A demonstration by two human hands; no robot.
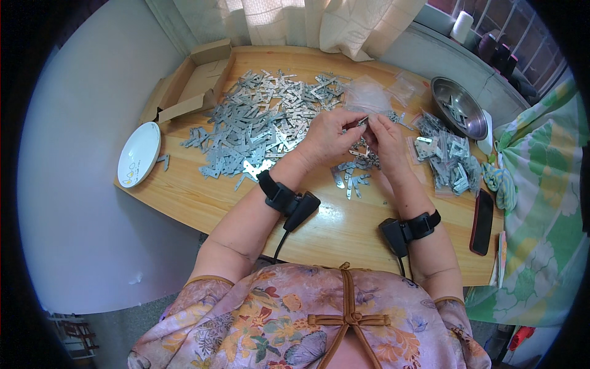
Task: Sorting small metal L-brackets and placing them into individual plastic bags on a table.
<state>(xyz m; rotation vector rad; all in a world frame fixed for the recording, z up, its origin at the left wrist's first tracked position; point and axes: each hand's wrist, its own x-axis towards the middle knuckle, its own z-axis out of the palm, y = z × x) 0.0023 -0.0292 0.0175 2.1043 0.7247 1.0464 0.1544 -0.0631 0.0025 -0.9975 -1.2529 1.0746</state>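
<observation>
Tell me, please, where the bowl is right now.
In the head view, the bowl is at the right side of the table, toward its far edge, just beyond the bagged brackets.

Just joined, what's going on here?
A person's left hand and right hand meet over a wooden table, fingertips together on a small metal piece. A large pile of flat metal brackets lies to the left; filled clear bags and a metal bowl sit to the right.
</observation>
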